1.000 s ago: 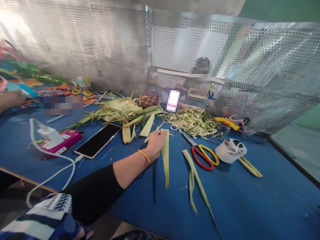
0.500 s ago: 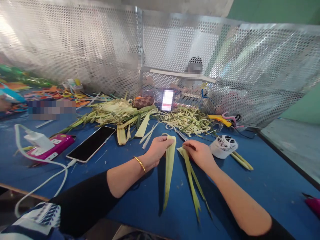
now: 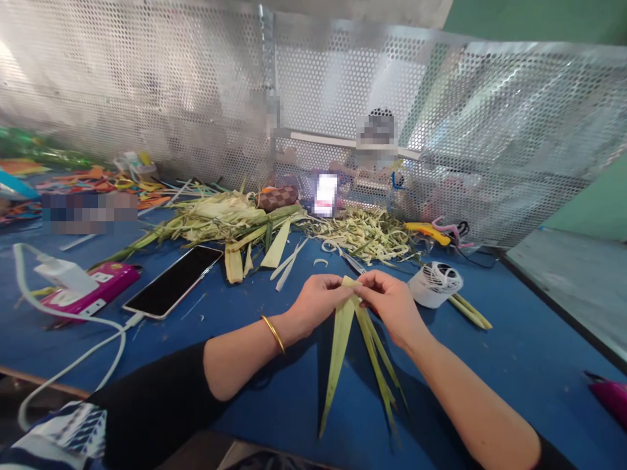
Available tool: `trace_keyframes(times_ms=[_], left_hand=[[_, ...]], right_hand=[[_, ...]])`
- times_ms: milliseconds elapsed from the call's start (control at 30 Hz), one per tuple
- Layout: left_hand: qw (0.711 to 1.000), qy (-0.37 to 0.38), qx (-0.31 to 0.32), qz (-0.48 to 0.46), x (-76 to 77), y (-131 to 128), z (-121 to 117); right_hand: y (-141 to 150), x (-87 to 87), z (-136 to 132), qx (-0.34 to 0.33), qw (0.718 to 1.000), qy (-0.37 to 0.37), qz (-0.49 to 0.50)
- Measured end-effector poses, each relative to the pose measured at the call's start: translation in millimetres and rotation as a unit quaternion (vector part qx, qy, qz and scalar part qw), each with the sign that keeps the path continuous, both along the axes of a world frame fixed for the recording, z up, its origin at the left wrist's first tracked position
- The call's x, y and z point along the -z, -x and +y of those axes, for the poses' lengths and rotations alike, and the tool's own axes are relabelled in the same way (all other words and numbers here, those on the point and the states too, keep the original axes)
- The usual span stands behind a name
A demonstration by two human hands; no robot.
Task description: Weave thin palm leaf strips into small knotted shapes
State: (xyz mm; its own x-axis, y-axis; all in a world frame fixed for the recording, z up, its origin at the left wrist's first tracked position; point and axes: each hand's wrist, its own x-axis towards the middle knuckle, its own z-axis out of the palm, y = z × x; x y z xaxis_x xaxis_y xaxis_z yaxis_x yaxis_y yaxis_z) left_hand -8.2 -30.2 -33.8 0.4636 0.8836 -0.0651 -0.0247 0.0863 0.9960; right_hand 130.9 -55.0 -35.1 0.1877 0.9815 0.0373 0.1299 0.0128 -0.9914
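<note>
Thumb and fingers of the left hand point(image 3: 321, 297) are pinched together on the upper end of a broad, pale green leaf strip point(image 3: 339, 359), while the right hand point(image 3: 392, 303) pinches the tops of some narrower leaf strips point(image 3: 375, 356). The two sets of fingertips meet, or very nearly so, and the upper ends come together between them; whether they overlap is too small to tell. Both lots of leaf hang down from the fingers toward the wearer, tapering to points above the blue table point(image 3: 274, 405) and spreading apart as they go. A gold bangle point(image 3: 274, 334) circles the left wrist. Just beyond the right hand lie metal scissor blades point(image 3: 353, 262), their other end hidden by that hand. Near its outer side stands a white roll point(image 3: 431, 290) of stringy material, with two green stalks point(image 3: 473, 312) beside it. Farther back are a heap of shredded strips point(image 3: 367, 232) and, to its left, a bigger pile of husks point(image 3: 225, 215) with a checkered pouch point(image 3: 279, 198) at its back. A dark-screened phone point(image 3: 174, 281) lies left of the hands, plugged into a white cable point(image 3: 120, 352).
</note>
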Motion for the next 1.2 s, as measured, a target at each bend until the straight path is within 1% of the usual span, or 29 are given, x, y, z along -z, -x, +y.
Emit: trace_keyframes(times_ms=[100, 167, 233, 367, 467, 567, 667, 800, 933, 1100, 1133, 1200], left_hand=[[0.998, -0.042, -0.041, 0.039, 0.3, 0.7, 0.6], [0.993, -0.078, -0.065, 0.055, 3.3, 1.0, 2.7], [0.993, -0.091, -0.063, 0.047, 7.1, 0.9, 5.0], [0.998, -0.059, -0.034, 0.011, 10.0, 0.5, 7.2], [0.997, -0.066, -0.037, 0.014, 8.1, 0.7, 7.1], [0.997, -0.071, -0.030, 0.020, 7.1, 1.3, 7.0], [0.997, -0.066, -0.022, 0.013, 7.4, 1.5, 6.7], [0.999, -0.048, -0.024, -0.003, 5.7, 1.2, 5.7], [0.999, -0.016, -0.023, -0.020, 3.2, 0.5, 4.4], [0.999, 0.015, -0.024, -0.026, 4.3, -1.2, 4.0], [0.999, 0.014, -0.030, -0.026, 4.7, -1.4, 4.2], [0.999, 0.000, -0.049, -0.024, 5.1, -1.4, 4.9]], right_hand=[[-2.2, -0.6, -1.1, -0.019, 0.997, -0.020, -0.071], [-4.1, -1.2, -1.9, -0.036, 0.994, -0.026, -0.097], [-5.7, -1.5, -2.6, -0.041, 0.993, -0.026, -0.107], [-6.7, -1.4, -3.8, -0.030, 0.995, -0.020, -0.088], [-5.9, -1.2, -4.6, -0.029, 0.997, -0.028, -0.065], [-4.6, -1.0, -5.2, -0.019, 0.997, -0.036, -0.069], [-3.5, -0.4, -5.4, -0.013, 0.996, -0.041, -0.073], [-3.2, 1.8, -4.8, -0.006, 0.997, -0.046, -0.054], [-4.1, 2.5, -4.6, -0.008, 0.994, -0.065, -0.084], [-3.4, -0.3, -6.5, -0.015, 0.980, -0.112, -0.163], [-2.7, -0.6, -6.9, -0.011, 0.979, -0.114, -0.168], [-1.0, -0.4, -7.0, -0.006, 0.986, -0.096, -0.134]])
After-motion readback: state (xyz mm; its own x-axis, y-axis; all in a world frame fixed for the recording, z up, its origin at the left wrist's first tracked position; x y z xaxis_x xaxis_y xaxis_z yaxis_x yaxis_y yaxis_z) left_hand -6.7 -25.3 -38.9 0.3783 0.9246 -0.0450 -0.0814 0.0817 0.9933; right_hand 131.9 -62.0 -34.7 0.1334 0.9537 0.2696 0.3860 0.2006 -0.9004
